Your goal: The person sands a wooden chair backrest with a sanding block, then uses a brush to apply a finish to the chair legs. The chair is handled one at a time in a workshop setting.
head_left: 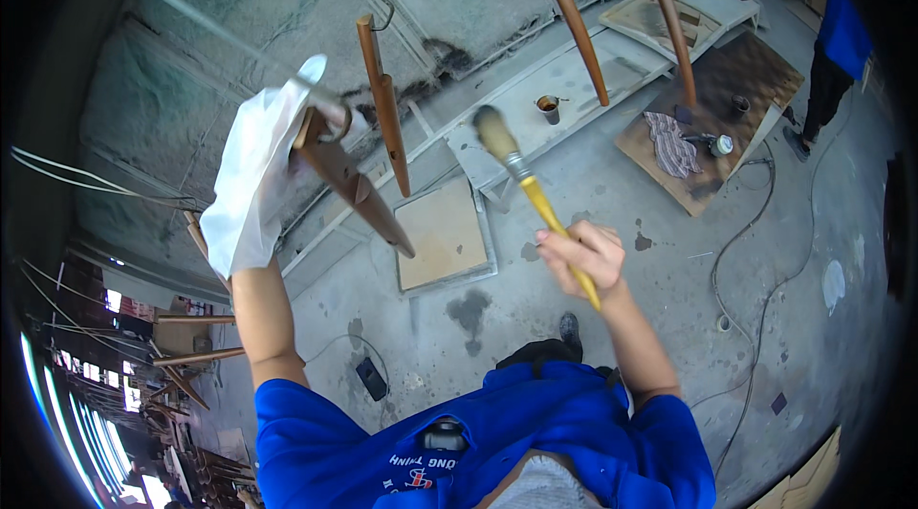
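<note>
My right hand (583,258) is closed round the yellow handle of a paintbrush (540,198). Its dark bristles point up and away, clear of any wood. A thin white sheet, cloth or plastic, (253,174) covers my left hand (273,160) and hides its fingers. That hand is at the upper end of a hanging brown wooden leg (354,188), beside a hook; whether it grips the leg or the hook I cannot tell. A second wooden leg (385,112) hangs from a hook just to the right. Two long curved wooden pieces (566,16) hang farther right.
A cup of brown liquid (548,108) stands on the long pale bench (612,74). On a stained board (660,160) at right lie a striped rag (672,143) and a small can (722,144). Hoses (755,318) cross the floor. Another person (841,26) stands far right.
</note>
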Motion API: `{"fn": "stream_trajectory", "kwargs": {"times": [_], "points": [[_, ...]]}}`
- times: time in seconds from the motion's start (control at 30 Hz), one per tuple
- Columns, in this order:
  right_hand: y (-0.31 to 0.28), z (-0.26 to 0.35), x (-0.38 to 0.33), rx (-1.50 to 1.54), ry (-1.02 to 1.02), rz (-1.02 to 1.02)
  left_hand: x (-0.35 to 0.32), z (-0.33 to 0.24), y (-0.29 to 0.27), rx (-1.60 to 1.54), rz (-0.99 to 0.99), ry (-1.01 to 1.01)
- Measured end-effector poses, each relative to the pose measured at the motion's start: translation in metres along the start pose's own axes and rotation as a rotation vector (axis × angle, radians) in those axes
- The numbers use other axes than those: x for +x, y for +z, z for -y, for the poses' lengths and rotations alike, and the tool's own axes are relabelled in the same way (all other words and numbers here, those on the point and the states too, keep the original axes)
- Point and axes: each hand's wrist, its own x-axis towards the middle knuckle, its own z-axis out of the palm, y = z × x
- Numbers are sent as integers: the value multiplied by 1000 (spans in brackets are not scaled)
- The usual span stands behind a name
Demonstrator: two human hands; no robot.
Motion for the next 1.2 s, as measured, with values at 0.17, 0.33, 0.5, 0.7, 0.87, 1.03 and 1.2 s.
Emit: {"fn": "stream_trajectory", "kwargs": {"times": [0.17,0.33,0.5,0.7,0.87,1.03,1.2], "points": [[76,-48,-81,350,947,-306,1,50,-18,-11,-78,-28],[74,-95,-103,303,980,-79,71,100,-40,249,188,252],[60,-132,-100,166,923,181,205,178,-34,473,142,100],[59,-156,-131,25,985,325,281,225,-25,317,530,131],[104,-188,-142,406,1542,145,305,214,-7,74,593,-124],[173,-251,-20,802,1226,-501,329,191,42,-185,588,-86],[207,-272,100,1358,984,-805,338,160,85,-233,433,-76]]}}
